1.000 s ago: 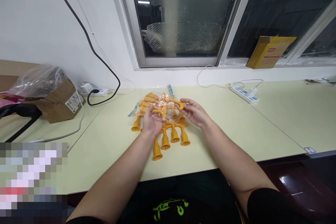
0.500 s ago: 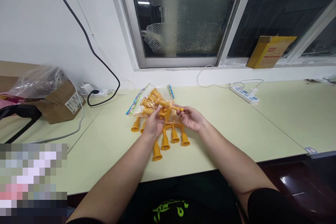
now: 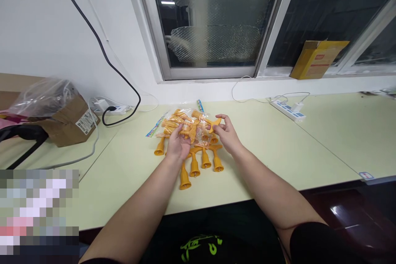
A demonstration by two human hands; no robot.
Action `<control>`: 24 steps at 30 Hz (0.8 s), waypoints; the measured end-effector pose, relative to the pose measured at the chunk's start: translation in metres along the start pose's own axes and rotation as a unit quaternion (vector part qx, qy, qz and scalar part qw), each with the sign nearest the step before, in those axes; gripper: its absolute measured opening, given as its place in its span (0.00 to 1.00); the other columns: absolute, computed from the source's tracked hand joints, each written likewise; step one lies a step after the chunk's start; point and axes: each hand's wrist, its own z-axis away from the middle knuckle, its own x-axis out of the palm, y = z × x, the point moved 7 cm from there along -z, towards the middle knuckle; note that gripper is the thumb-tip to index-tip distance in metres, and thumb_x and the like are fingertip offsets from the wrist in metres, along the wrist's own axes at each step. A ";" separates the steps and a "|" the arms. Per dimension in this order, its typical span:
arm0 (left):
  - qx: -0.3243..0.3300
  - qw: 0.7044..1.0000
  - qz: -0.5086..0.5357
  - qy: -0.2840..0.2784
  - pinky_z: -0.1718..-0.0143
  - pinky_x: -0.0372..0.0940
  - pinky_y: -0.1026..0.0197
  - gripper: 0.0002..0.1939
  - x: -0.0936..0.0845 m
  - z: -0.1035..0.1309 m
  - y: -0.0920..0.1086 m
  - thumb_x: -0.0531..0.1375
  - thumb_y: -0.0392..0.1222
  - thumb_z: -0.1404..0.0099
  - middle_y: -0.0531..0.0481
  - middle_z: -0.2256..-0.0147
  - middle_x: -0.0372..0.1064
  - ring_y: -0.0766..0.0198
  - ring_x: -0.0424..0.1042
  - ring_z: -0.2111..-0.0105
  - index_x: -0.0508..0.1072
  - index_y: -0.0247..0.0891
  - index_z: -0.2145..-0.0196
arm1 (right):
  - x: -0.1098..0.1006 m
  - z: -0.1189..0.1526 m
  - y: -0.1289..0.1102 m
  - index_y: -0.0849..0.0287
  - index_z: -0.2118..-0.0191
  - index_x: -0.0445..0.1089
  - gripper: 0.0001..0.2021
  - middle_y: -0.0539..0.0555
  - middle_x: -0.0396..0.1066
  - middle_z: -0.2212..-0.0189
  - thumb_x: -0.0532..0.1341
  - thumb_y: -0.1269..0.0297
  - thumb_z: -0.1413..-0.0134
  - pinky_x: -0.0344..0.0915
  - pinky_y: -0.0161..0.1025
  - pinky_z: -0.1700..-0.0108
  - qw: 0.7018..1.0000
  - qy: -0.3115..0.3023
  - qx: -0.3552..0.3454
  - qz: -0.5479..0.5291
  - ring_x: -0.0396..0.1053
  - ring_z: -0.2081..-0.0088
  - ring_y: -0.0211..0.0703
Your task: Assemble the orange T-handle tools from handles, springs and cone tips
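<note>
The yellow bell-like piece (image 3: 212, 124), at the right of the clear bag (image 3: 154, 127), looks light and stiff, easiest to pinch by its forked end, as the right hand (image 3: 229, 137) does; the left hand (image 3: 178, 147) clasps the bag, likely thin and slippery, above loose yellow bells (image 3: 185, 180) on the table (image 3: 272, 138)

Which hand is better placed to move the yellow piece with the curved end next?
Probably the right hand: it already holds the yellow piece by its curved end. The left hand seems occupied with the clear bag, where other yellow pieces show through.
</note>
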 end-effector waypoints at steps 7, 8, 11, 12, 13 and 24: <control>0.003 0.999 0.020 0.040 0.53 0.76 0.50 0.06 -0.007 -0.004 0.007 0.61 0.37 0.35 0.44 0.63 0.80 0.55 0.81 0.61 0.76 0.34 0.62 | -0.019 -0.005 -0.011 0.50 0.48 0.61 0.23 0.44 0.74 0.71 0.62 0.66 0.51 0.76 0.40 0.64 0.997 0.073 -0.017 -0.013 0.78 0.67 0.41; 0.007 0.999 0.024 0.042 0.52 0.76 0.49 0.06 -0.008 -0.005 0.008 0.60 0.37 0.35 0.45 0.63 0.80 0.55 0.81 0.61 0.76 0.35 0.62 | -0.020 -0.005 -0.014 0.50 0.48 0.62 0.23 0.43 0.74 0.72 0.62 0.66 0.52 0.76 0.39 0.66 0.997 0.074 -0.018 -0.006 0.77 0.69 0.40; 0.015 0.998 0.031 0.045 0.52 0.76 0.48 0.06 -0.009 -0.006 0.008 0.60 0.38 0.34 0.45 0.64 0.80 0.56 0.81 0.62 0.76 0.35 0.62 | -0.015 -0.002 -0.021 0.52 0.50 0.64 0.21 0.44 0.74 0.74 0.65 0.65 0.51 0.71 0.34 0.75 0.999 0.043 -0.018 0.020 0.72 0.76 0.38; 0.015 0.998 0.032 0.043 0.52 0.76 0.48 0.06 -0.008 -0.006 0.008 0.60 0.38 0.34 0.45 0.64 0.80 0.55 0.81 0.62 0.76 0.35 0.62 | -0.012 0.000 -0.021 0.53 0.51 0.64 0.20 0.44 0.75 0.74 0.65 0.64 0.51 0.69 0.33 0.77 1.000 0.023 -0.012 0.015 0.71 0.77 0.37; 0.016 0.999 0.032 0.040 0.52 0.76 0.48 0.07 -0.008 -0.006 0.008 0.60 0.39 0.34 0.44 0.63 0.80 0.55 0.81 0.61 0.76 0.35 0.62 | -0.007 0.001 -0.020 0.53 0.51 0.64 0.20 0.45 0.75 0.74 0.66 0.63 0.50 0.68 0.32 0.78 1.000 0.005 0.000 -0.003 0.71 0.77 0.37; 0.011 1.000 0.017 -0.016 0.47 0.73 0.48 0.11 -0.001 -0.002 0.003 0.61 0.42 0.35 0.42 0.56 0.81 0.53 0.79 0.52 0.77 0.35 0.57 | 0.022 0.009 0.009 0.63 0.55 0.68 0.05 0.59 0.81 0.67 0.59 0.74 0.36 0.76 0.29 0.70 0.946 -0.072 0.190 -0.252 0.76 0.74 0.36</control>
